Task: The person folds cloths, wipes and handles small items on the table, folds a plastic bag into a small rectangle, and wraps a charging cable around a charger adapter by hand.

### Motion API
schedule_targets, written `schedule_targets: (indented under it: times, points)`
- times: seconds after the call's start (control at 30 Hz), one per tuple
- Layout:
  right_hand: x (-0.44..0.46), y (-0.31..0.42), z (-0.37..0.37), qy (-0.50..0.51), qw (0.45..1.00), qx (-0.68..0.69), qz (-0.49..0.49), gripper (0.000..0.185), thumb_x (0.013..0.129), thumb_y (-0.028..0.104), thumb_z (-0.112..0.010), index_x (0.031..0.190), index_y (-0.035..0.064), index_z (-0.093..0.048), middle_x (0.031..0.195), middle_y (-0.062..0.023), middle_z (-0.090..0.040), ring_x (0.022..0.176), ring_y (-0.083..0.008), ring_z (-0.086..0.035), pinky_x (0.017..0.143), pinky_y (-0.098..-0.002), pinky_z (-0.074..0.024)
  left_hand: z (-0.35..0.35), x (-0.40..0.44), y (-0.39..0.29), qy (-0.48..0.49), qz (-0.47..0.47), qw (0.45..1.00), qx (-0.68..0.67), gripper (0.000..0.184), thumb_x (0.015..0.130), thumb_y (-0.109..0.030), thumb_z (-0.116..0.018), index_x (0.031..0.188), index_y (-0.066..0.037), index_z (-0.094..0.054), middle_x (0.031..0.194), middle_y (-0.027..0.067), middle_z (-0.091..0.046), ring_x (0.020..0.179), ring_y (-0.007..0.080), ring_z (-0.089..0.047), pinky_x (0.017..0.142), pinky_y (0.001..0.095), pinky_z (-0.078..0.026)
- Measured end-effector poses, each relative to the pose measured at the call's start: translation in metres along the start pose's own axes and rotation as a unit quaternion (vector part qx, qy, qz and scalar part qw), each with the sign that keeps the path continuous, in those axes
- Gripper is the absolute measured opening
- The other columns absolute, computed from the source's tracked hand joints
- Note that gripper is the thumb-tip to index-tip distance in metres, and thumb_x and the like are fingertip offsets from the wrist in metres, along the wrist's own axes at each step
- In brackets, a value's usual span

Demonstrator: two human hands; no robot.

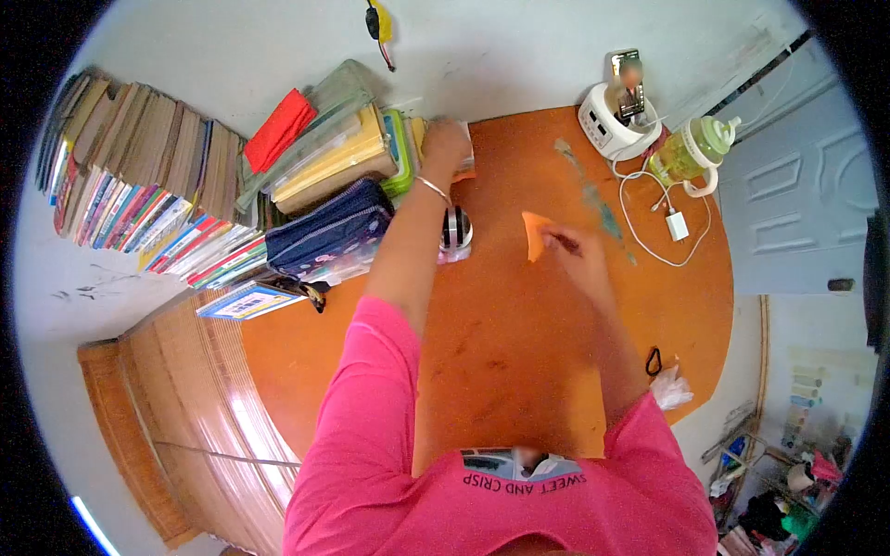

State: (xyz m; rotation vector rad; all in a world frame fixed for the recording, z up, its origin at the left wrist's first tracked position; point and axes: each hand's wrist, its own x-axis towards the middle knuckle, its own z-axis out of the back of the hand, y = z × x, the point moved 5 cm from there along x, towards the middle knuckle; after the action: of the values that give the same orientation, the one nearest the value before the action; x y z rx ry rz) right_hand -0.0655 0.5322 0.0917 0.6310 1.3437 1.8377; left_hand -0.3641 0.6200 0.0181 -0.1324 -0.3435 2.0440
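A thin, orange, paper-like sheet (535, 237) is pinched by the right hand (577, 254); beside a bright-green folder (402, 153), the left hand's (447, 146) grip cannot be told.

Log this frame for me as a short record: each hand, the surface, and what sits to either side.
Left hand: at a small white-and-orange thing; grip unclear
Right hand: pinching an orange piece, perhaps paper
Surface: orange-brown table
Left side: rows of books, dark blue pouch, red item
Right side: green-lidded jug, white plug, black clip
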Motion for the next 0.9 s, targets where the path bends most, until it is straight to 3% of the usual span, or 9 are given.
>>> schedule_targets:
  times: [0.13, 0.2, 0.43, 0.5, 0.53, 0.67, 0.73, 0.8, 0.9]
  points:
    - [0.063, 0.027, -0.030, 0.031, 0.996, 0.001, 0.088, 0.027, 0.084, 0.014, -0.056, 0.108, 0.0021, -0.060, 0.101, -0.0129, -0.063, 0.097, -0.0211, -0.058, 0.085, -0.0302, -0.0440, 0.082, -0.015, -0.018, 0.011, -0.054, 0.998, 0.023, 0.025, 0.077, -0.011, -0.046, 0.092, 0.005, -0.060, 0.099, 0.0228, -0.059, 0.096, 0.0378, -0.056, 0.078, 0.0401, -0.049]
    - [0.103, 0.031, -0.046, -0.059, 0.989, -0.043, 0.126, 0.029, 0.083, 0.014, -0.057, 0.110, 0.0023, -0.058, 0.101, -0.0142, -0.063, 0.094, -0.0220, -0.059, 0.083, -0.0307, -0.0449, 0.121, -0.025, -0.019, -0.031, 0.048, 0.998, -0.033, 0.026, 0.077, -0.013, -0.047, 0.091, 0.005, -0.060, 0.097, 0.0217, -0.059, 0.096, 0.0374, -0.056, 0.076, 0.0408, -0.049]
    - [0.157, -0.018, -0.130, -0.087, 0.980, 0.180, 0.026, 0.025, 0.082, 0.005, -0.055, 0.106, 0.0014, -0.059, 0.092, -0.0067, -0.063, 0.083, -0.0145, -0.058, 0.076, -0.0276, -0.0460, 0.118, -0.037, -0.030, -0.099, -0.020, 0.994, 0.035, 0.025, 0.079, -0.017, -0.049, 0.089, 0.003, -0.061, 0.094, 0.0198, -0.060, 0.089, 0.0358, -0.058, 0.074, 0.0406, -0.050]
    - [0.138, -0.024, -0.131, -0.045, 0.981, 0.187, -0.008, 0.024, 0.079, 0.001, -0.054, 0.103, 0.0014, -0.059, 0.091, -0.0067, -0.063, 0.081, -0.0145, -0.057, 0.075, -0.0279, -0.0460, 0.036, -0.008, -0.010, -0.029, -0.119, 0.985, 0.123, 0.032, 0.080, -0.032, -0.049, 0.087, -0.003, -0.061, 0.087, 0.0222, -0.060, 0.088, 0.0360, -0.059, 0.074, 0.0448, -0.048]
    - [0.123, -0.026, -0.123, -0.036, 0.971, 0.234, -0.032, 0.024, 0.078, -0.001, -0.054, 0.101, 0.0015, -0.060, 0.090, -0.0067, -0.063, 0.081, -0.0141, -0.057, 0.075, -0.0276, -0.0459, 0.023, -0.012, -0.010, -0.052, -0.119, 0.987, 0.093, 0.023, 0.080, -0.017, -0.048, 0.087, 0.000, -0.063, 0.094, 0.0180, -0.061, 0.089, 0.0306, -0.060, 0.075, 0.0389, -0.049]
    - [0.034, -0.072, -0.085, -0.063, 0.987, 0.148, 0.003, 0.024, 0.078, 0.002, -0.058, 0.102, 0.0042, -0.061, 0.095, -0.0072, -0.062, 0.084, -0.0141, -0.056, 0.076, -0.0262, -0.0456, 0.002, -0.019, -0.005, 0.029, -0.151, 0.987, 0.046, 0.030, 0.077, -0.016, -0.056, 0.103, -0.001, -0.057, 0.099, 0.0174, -0.060, 0.092, 0.0315, -0.058, 0.083, 0.0380, -0.045]
    - [-0.042, -0.065, -0.042, -0.096, 0.994, 0.023, -0.048, 0.023, 0.080, 0.004, -0.057, 0.102, 0.0061, -0.062, 0.100, -0.0072, -0.059, 0.086, -0.0158, -0.057, 0.077, -0.0265, -0.0462, 0.059, -0.048, -0.045, 0.100, -0.008, 0.993, 0.058, 0.031, 0.079, -0.022, -0.055, 0.103, -0.002, -0.058, 0.105, 0.0193, -0.056, 0.098, 0.0310, -0.055, 0.083, 0.0394, -0.044]
    - [-0.117, -0.062, -0.001, -0.113, 0.984, 0.066, -0.122, 0.023, 0.081, 0.005, -0.055, 0.103, 0.0068, -0.060, 0.104, -0.0079, -0.057, 0.094, -0.0185, -0.055, 0.082, -0.0284, -0.0450, 0.060, -0.056, -0.052, 0.065, -0.038, 0.993, 0.091, 0.037, 0.077, -0.028, -0.059, 0.101, 0.000, -0.057, 0.105, 0.0198, -0.056, 0.101, 0.0329, -0.052, 0.083, 0.0423, -0.043]
    - [-0.215, -0.072, 0.055, -0.180, 0.955, -0.218, -0.093, 0.029, 0.080, 0.008, -0.055, 0.109, 0.0067, -0.055, 0.117, -0.0114, -0.050, 0.110, -0.0274, -0.045, 0.094, -0.0366, -0.0367, 0.092, -0.103, -0.061, -0.145, -0.188, 0.968, 0.075, 0.036, 0.079, -0.028, -0.058, 0.098, 0.002, -0.055, 0.102, 0.0209, -0.056, 0.098, 0.0346, -0.052, 0.082, 0.0445, -0.041]
